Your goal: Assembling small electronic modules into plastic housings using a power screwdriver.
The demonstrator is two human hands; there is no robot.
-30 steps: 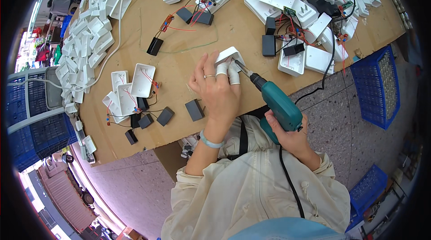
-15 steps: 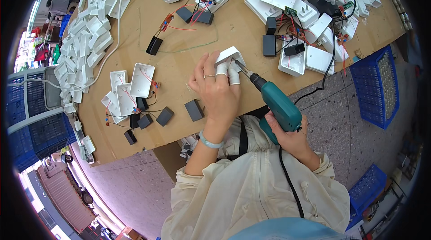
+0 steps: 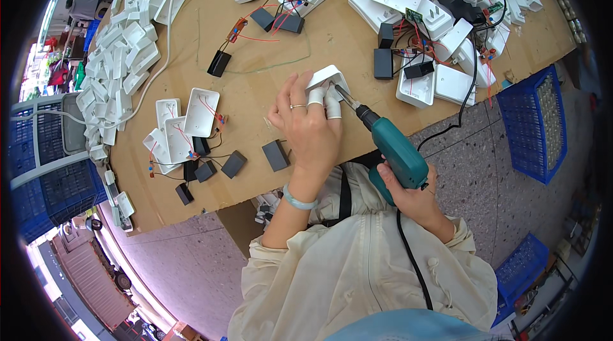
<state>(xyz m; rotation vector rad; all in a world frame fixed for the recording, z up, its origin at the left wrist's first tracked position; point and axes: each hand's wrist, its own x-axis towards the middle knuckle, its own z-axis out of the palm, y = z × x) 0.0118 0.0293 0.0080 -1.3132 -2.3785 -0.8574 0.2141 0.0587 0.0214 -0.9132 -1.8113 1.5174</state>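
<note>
White casing (image 3: pixel 327 74) — in left grip (image 3: pixel 311 133), at fingertips (image 3: pixel 315 94)

Brown worktop (image 3: pixel 242 105) laden along its edges

White casings (image 3: pixel 145 60) heaped along left edge; plug housings (image 3: pixel 437 20) piled at far right corner. Open shells (image 3: pixel 203 113) and black blocks (image 3: pixel 234 164) lay toward near left corner; lone dark block (image 3: pixel 276 155) sat by near edge.

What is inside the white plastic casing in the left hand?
Two white-covered fingers of the left hand and the metal tip of the green corded power tool are at the opening of the casing. The fingers cover most of the interior; what lies deeper cannot be seen.
</note>
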